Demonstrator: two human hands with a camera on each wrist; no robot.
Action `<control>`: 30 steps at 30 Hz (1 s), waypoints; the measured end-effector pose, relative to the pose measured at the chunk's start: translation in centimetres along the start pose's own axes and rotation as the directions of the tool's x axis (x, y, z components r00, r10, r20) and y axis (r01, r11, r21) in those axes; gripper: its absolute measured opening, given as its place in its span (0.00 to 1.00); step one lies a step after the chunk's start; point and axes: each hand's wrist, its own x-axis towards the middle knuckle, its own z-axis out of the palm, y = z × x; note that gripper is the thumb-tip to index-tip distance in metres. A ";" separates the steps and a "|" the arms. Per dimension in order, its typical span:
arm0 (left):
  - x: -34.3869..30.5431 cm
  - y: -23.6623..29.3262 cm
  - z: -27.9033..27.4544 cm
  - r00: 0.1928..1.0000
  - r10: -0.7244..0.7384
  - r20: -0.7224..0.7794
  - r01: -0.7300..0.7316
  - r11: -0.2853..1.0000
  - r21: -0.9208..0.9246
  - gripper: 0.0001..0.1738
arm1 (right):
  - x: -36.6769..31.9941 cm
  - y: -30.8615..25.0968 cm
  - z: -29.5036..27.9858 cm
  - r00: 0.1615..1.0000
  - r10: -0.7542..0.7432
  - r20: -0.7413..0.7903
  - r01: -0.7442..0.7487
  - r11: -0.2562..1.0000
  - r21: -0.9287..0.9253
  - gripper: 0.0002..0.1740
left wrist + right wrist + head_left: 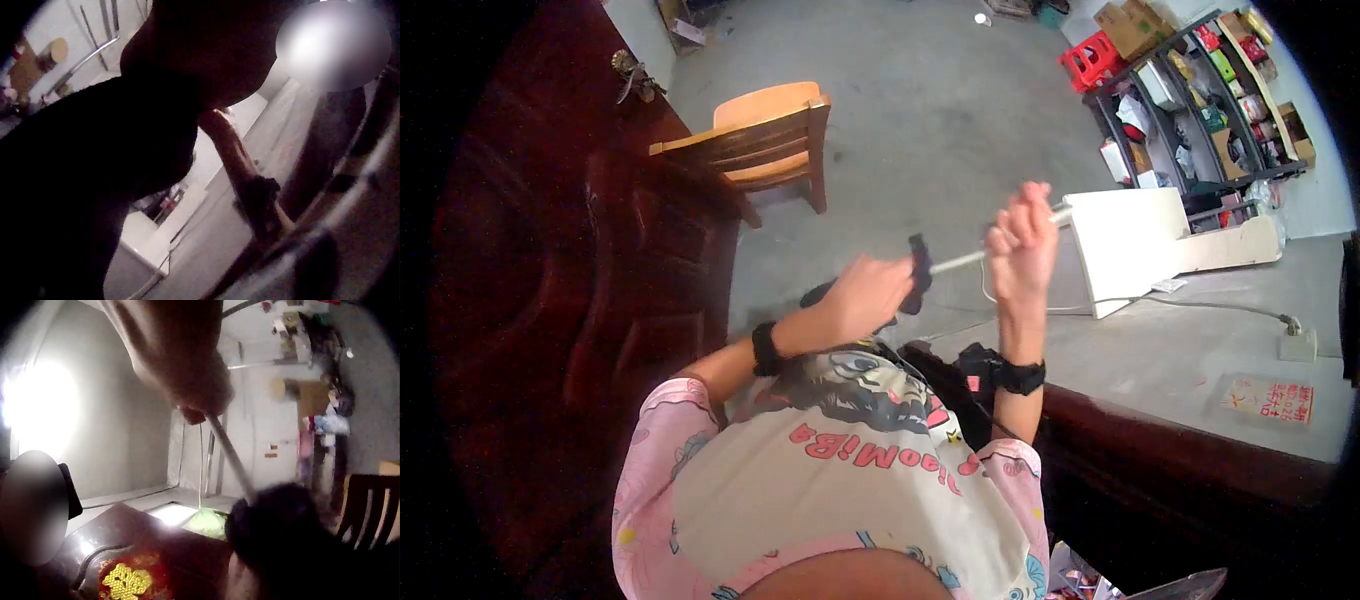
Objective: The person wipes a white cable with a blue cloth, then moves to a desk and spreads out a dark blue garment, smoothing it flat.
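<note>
My right hand point(1024, 240) has its fingers curled round a thin white rod point(958, 263), which slants down to the left. At the rod's other end is a dark, soft-looking item point(919, 278), gripped by my left hand point(862, 298); dark material also shows behind that hand. The right wrist view has the rod point(231, 456) running from my right hand point(187, 369) to the dark item point(275, 515). Dark shapes fill much of the left wrist view, with my right hand point(220, 125) beyond them. My left fingertips are mostly hidden.
A wooden chair point(770, 140) stands on the grey floor beside a dark red door point(600, 250). To the right are a white board point(1125, 240), a loaded shelf rack point(1190, 110), a red stool point(1090, 62) and a cable running to a wall socket point(1297, 345).
</note>
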 end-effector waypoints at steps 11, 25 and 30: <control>-1.9 2.3 -1.5 0.996 0.078 -0.052 -0.083 0.991 -0.104 0.06 | -2.9 -2.6 0.1 0.765 -0.341 0.546 0.003 0.851 0.526 0.17; -2.7 1.7 -4.6 0.670 0.602 -0.434 -0.378 0.780 0.500 0.07 | -7.3 -2.9 -0.6 0.923 -0.115 0.368 0.321 0.757 -0.568 0.12; -3.0 1.0 -3.6 0.656 0.595 -0.465 -0.418 0.799 0.433 0.09 | -8.0 -3.6 0.6 0.882 -0.126 0.454 0.404 0.698 -0.591 0.08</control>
